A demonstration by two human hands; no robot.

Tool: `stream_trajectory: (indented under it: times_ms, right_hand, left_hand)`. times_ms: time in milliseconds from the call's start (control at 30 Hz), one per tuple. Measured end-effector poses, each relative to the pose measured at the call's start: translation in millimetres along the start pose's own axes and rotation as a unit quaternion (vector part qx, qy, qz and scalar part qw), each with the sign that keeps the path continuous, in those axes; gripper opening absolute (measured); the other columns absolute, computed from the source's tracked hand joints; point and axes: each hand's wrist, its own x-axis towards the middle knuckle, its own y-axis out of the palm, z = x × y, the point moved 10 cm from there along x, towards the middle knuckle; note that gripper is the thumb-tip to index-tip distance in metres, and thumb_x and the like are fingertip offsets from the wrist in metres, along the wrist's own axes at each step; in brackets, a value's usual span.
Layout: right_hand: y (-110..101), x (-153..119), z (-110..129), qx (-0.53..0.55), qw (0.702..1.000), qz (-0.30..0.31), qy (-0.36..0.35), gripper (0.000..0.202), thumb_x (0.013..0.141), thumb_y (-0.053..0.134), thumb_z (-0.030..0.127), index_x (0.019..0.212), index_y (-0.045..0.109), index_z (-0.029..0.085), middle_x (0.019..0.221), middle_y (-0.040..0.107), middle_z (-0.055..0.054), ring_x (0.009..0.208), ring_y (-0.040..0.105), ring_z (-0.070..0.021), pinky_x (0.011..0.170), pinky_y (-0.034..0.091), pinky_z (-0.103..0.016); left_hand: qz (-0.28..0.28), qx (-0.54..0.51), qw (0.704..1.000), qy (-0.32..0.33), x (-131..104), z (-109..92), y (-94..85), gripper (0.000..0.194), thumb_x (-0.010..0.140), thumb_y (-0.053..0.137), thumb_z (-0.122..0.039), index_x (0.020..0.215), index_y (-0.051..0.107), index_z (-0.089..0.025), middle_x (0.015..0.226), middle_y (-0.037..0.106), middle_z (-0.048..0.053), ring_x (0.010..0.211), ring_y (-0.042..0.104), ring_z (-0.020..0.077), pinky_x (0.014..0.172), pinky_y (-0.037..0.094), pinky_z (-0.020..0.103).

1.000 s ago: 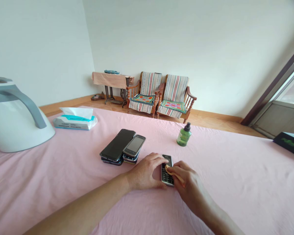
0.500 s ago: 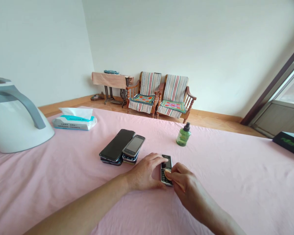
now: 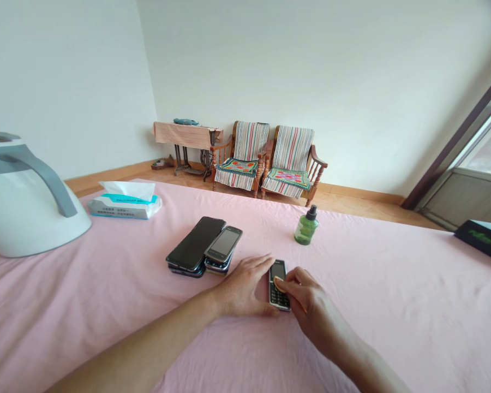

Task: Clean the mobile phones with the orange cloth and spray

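Observation:
A slim keypad phone lies face up on the pink cloth. My left hand rests along its left side, fingers at the top edge and thumb near the bottom corner, spread apart. My right hand pinches a small tan pad against the phone's face, between screen and keys. To the left are two stacks of phones, one topped by a large black phone, the other by a smaller grey phone. A green spray bottle stands beyond my right hand.
A white kettle with a grey handle stands at the far left, a tissue pack beside it. A black box sits at the right edge. Two chairs and a small table are by the wall.
The pad in my right hand has moved slightly up and left on the phone. My left fingers have drawn back from the screen to the phone's upper edge.

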Motion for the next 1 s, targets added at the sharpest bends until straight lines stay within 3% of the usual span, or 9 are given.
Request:
stream_trajectory:
  times_ms: [167, 333, 467, 633, 767, 1000]
  right_hand:
    - [3.1, 0.7, 1.6, 0.001, 1.0, 0.01, -0.002, 0.035, 0.073, 0.04, -0.007, 0.075, 0.063, 0.018, 0.08, 0.051, -0.002, 0.074, 0.052, -0.014, 0.065, 0.042, -0.025]
    - [-1.0, 1.3, 2.4, -0.002, 1.0, -0.006, -0.002, 0.037, 0.075, 0.038, -0.005, 0.086, 0.066, 0.019, 0.084, 0.052, -0.004, 0.077, 0.053, -0.0151, 0.067, 0.044, -0.026]
    - [1.1, 0.4, 2.6, 0.004, 1.0, 0.005, -0.004, 0.034, 0.074, 0.039, -0.005, 0.075, 0.064, 0.018, 0.08, 0.052, -0.003, 0.072, 0.053, -0.0135, 0.065, 0.044, -0.025]
    - [-1.2, -0.1, 0.6, -0.008, 1.0, -0.025, -0.007, 0.036, 0.077, 0.038, -0.003, 0.087, 0.065, 0.019, 0.085, 0.052, -0.005, 0.076, 0.054, -0.015, 0.066, 0.045, -0.026]
    - [3.2, 0.0, 0.1, -0.001, 1.0, -0.011, -0.003, 0.033, 0.076, 0.04, -0.004, 0.075, 0.063, 0.019, 0.079, 0.051, -0.002, 0.07, 0.053, -0.0131, 0.062, 0.043, -0.024]
    - [0.6, 0.5, 0.8, -0.006, 1.0, -0.026, -0.013, 0.034, 0.075, 0.04, -0.004, 0.079, 0.065, 0.018, 0.082, 0.052, -0.004, 0.073, 0.053, -0.0142, 0.064, 0.044, -0.025]
  left_hand:
    - [-0.014, 0.007, 1.0, 0.007, 2.1, -3.0, -2.0, 0.099, 0.056, 0.079, -0.052, 0.137, 0.036, -0.014, 0.141, 0.042, 0.018, 0.128, 0.04, 0.0329, 0.106, 0.032, 0.047]
    - [-0.016, 0.007, 1.0, 0.005, 2.2, -0.8, -1.3, 0.099, 0.055, 0.08, -0.05, 0.137, 0.036, -0.015, 0.14, 0.043, 0.017, 0.126, 0.042, 0.0332, 0.105, 0.033, 0.048]
    - [-0.019, -0.004, 1.0, 0.009, 2.1, -0.5, -1.6, 0.097, 0.055, 0.08, -0.05, 0.135, 0.039, -0.016, 0.141, 0.043, 0.017, 0.127, 0.042, 0.0328, 0.105, 0.032, 0.049]
    - [-0.022, -0.004, 1.0, 0.005, 1.8, -1.0, -3.2, 0.094, 0.054, 0.08, -0.052, 0.133, 0.043, -0.015, 0.141, 0.042, 0.018, 0.128, 0.041, 0.0329, 0.105, 0.033, 0.048]
    - [-0.016, -0.001, 1.0, 0.015, 1.7, -3.9, -2.9, 0.093, 0.056, 0.079, -0.052, 0.133, 0.045, -0.013, 0.14, 0.043, 0.018, 0.128, 0.041, 0.0317, 0.106, 0.032, 0.046]
    - [-0.019, -0.004, 1.0, -0.004, 1.3, 1.4, -2.3, 0.097, 0.053, 0.08, -0.055, 0.134, 0.044, -0.015, 0.141, 0.042, 0.017, 0.129, 0.039, 0.0337, 0.106, 0.032, 0.047]
